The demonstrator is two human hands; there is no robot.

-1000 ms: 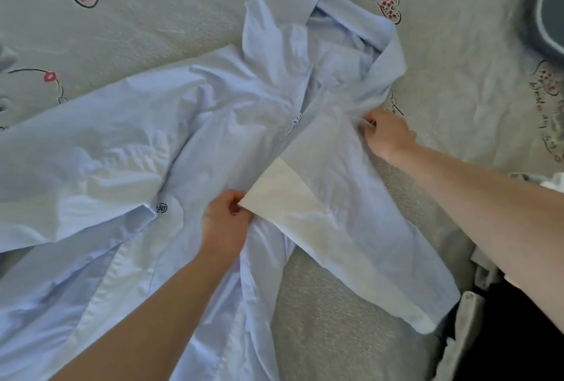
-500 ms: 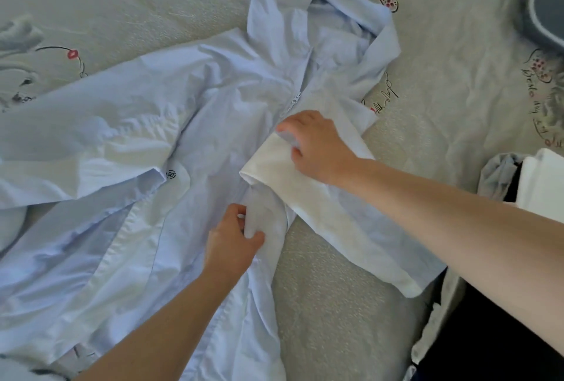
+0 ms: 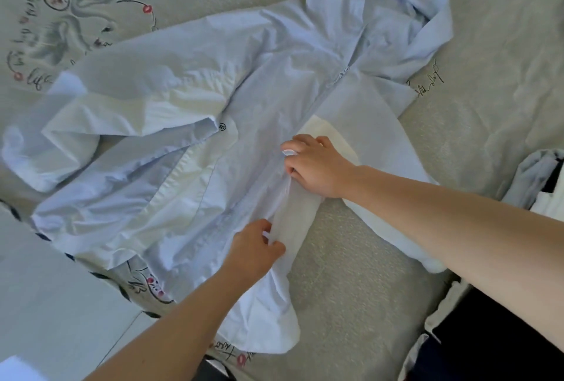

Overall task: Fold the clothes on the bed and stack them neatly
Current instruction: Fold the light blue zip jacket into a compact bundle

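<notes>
A: Where do the hands sit?

B: The right hand point(image 3: 316, 167) has its fingers curled onto the front edge of the pale blue hooded jacket point(image 3: 274, 81), pinching it beside the zipper line. Just below it, the left hand point(image 3: 253, 248) pinches the same edge, thumb over a fold of cloth.

A: How to do this well?

B: I'd judge the edge should be pulled taut between the two grips and laid straight along the zipper point(image 3: 341, 72), so the front panel lies flat before any fold.

A: And around them?

B: Outward from the right grip, one sleeve point(image 3: 387, 148) is folded across; far left of both grips the other sleeve point(image 3: 100, 112) lies crumpled and spread on the printed bedspread point(image 3: 488, 106). That one needs smoothing. Right of the right forearm sits a heap of other clothes point(image 3: 537, 173), near the bed's edge.
</notes>
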